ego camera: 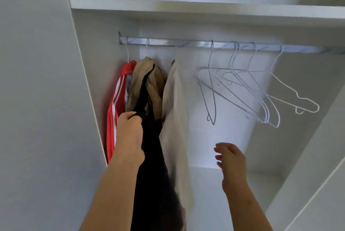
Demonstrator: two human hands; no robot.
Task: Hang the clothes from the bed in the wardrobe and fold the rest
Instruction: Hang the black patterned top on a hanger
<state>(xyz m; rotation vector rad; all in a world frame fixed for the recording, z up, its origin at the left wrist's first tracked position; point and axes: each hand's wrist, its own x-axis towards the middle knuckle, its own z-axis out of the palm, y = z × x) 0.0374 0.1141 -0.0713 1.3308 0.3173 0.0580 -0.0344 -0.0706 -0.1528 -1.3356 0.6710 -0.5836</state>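
Note:
Inside the white wardrobe a metal rail (186, 43) carries three hung garments at its left end: a red one with white stripes (115, 100), a tan one (141, 79) and a cream one (175, 111). My left hand (129, 130) grips a black garment (151, 165) that hangs down in front of the tan one. My right hand (230, 158) is raised lower right of the cream garment, fingers loosely spread, holding nothing. Several empty white wire hangers (240, 89) hang on the rail's right half.
A white shelf (205, 9) runs above the rail. The wardrobe's left wall (37, 100) and right side panel (317, 156) close in the opening. The wardrobe's back wall behind the hangers is brightly lit.

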